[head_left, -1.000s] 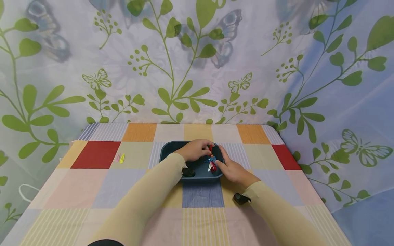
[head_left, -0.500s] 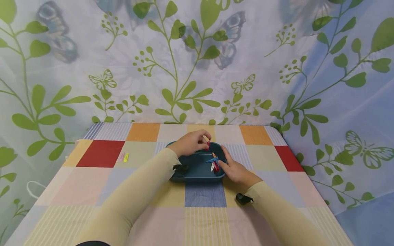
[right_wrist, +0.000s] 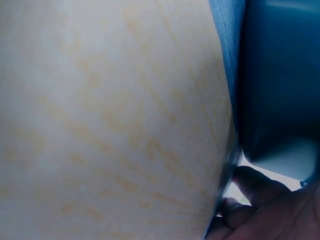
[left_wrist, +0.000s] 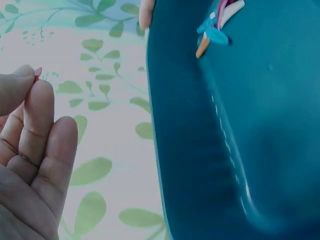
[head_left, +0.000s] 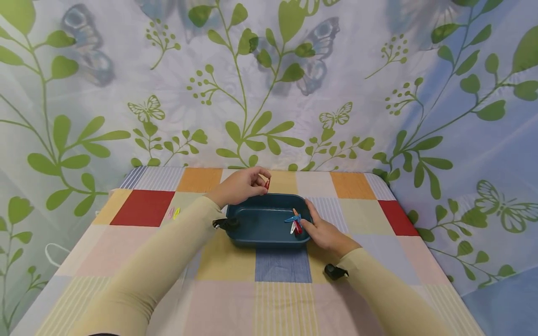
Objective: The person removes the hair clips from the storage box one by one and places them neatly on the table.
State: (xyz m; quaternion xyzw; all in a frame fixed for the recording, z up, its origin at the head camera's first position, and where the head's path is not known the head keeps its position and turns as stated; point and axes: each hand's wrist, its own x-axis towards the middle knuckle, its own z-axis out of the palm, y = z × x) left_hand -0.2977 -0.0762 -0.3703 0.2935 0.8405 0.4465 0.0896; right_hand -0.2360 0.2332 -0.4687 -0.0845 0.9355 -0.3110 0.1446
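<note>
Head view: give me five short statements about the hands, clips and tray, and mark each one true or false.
1. The left hand pinches a red clip. True.
2. A blue clip lies in the tray. True.
3. The right hand is lifted clear of the tray. False: it holds the tray at its right end.
4. A yellow clip lies on the tablecloth. True.
5. The clips inside the tray lie at its left end. False: they lie at its right end.

Pale fabric backdrop point(head_left: 260, 93), printed with leaves and butterflies, encloses far, left and right sides. Tabletop point(head_left: 357, 214) covered in multicoloured patchwork.
</note>
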